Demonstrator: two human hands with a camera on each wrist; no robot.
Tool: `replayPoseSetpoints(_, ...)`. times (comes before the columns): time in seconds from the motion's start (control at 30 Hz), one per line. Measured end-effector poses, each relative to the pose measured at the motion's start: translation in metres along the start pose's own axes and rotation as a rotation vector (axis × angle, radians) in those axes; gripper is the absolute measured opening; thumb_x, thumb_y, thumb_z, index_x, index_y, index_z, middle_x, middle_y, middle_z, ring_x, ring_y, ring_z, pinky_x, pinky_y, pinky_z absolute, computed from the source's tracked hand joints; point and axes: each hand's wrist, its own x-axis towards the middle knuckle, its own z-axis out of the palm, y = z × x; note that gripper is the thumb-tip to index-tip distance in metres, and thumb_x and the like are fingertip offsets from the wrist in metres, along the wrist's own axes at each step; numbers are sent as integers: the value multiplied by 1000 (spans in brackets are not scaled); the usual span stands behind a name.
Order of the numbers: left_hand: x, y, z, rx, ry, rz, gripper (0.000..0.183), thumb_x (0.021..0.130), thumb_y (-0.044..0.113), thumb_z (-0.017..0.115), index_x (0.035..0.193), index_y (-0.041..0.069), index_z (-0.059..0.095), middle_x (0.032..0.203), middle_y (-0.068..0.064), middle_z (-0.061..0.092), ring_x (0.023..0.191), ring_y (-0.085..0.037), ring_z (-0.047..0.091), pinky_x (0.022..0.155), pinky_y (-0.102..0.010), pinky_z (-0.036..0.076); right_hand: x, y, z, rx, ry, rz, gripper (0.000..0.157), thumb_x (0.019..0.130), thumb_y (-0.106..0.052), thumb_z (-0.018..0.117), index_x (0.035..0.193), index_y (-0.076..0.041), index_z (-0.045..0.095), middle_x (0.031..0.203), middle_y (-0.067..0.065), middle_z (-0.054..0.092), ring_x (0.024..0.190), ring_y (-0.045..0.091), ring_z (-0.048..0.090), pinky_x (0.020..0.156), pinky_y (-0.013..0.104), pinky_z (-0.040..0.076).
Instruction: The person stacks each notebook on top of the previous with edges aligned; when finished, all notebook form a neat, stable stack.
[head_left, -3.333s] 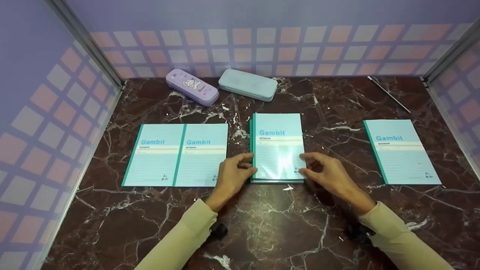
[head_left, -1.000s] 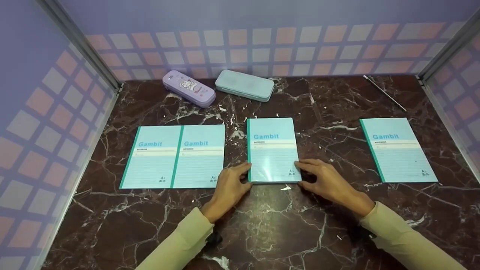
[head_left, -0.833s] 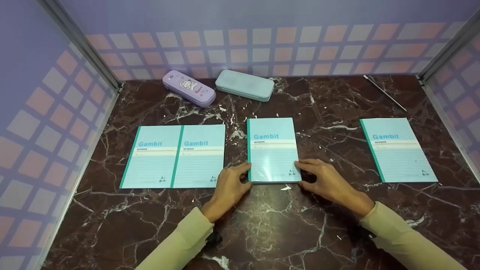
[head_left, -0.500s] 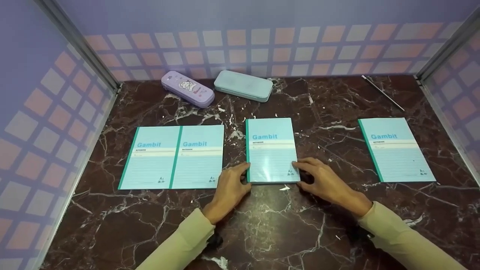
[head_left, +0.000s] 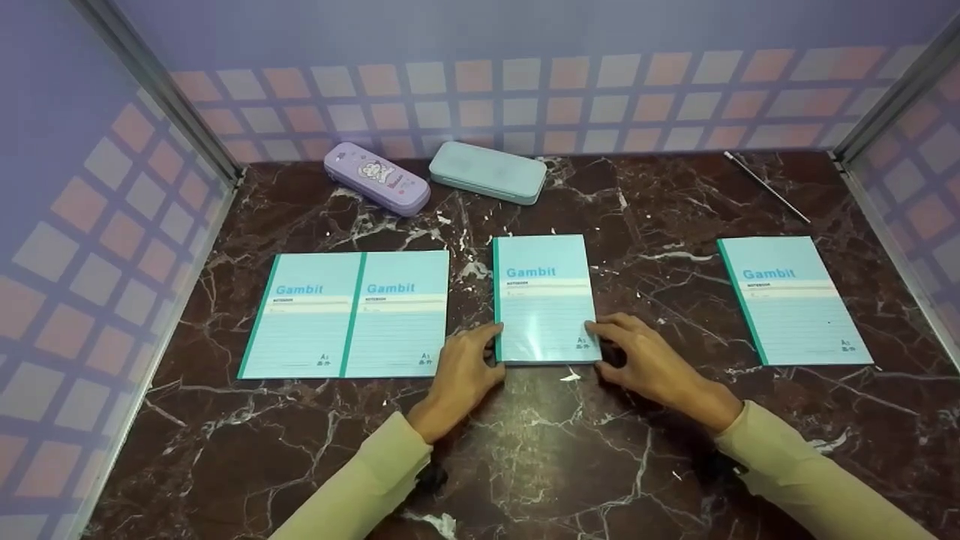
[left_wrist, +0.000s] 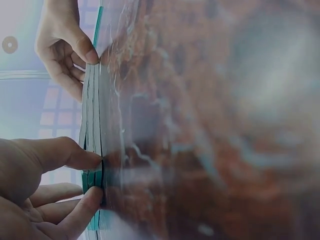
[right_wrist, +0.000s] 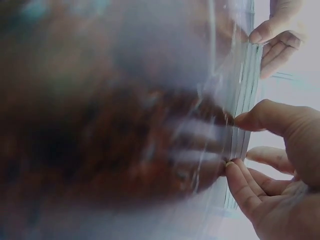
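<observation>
In the head view a stack of light-blue "Gambit" notebooks (head_left: 544, 300) with green spines lies at the middle of the table. My left hand (head_left: 461, 375) touches its spine side near the front corner with thumb and fingertips. On the opposite long side, my right hand (head_left: 652, 367) presses thumb and fingertips against the edge. Several layered notebooks (left_wrist: 92, 115) show edge-on in the left wrist view, lying flush. The right wrist view has the stack's page edges (right_wrist: 246, 85) between both hands. Neither hand's fingers wrap round the stack.
Two more notebooks, one (head_left: 311, 315) and another (head_left: 401, 315), lie side by side at left. A single notebook (head_left: 795, 300) is at right. Behind are a purple pencil case (head_left: 377, 178), a pale-blue case (head_left: 487, 172) and a thin pencil (head_left: 766, 187). Patterned walls (head_left: 487, 97) enclose the table.
Earlier the top notebook sat offset from those beneath, its lower ones showing at left and front. Now the stack's edges line up. Over the last second the hands have barely moved.
</observation>
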Motion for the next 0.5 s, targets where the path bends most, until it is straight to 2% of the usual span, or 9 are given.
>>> replayPoseSetpoints(0.23, 10, -1, 1, -25, -2, -15, 54, 80, -14, 79, 133, -11, 67, 128, -27, 70, 102, -37, 74, 86, -45, 64, 6, 6, -2, 10, 14, -7, 56, 83, 5, 83, 136, 8, 66, 130, 26, 65, 118, 45, 63, 100, 57, 55)
replayPoseSetpoints(0.5, 20, -3, 1, -52, -2, -29, 53, 81, -13, 78, 133, -12, 67, 122, -27, 72, 99, -35, 75, 85, -41, 64, 13, 14, -4, 20, 21, 17, 55, 84, 5, 83, 136, 10, 65, 128, 26, 65, 114, 43, 65, 93, 55, 59)
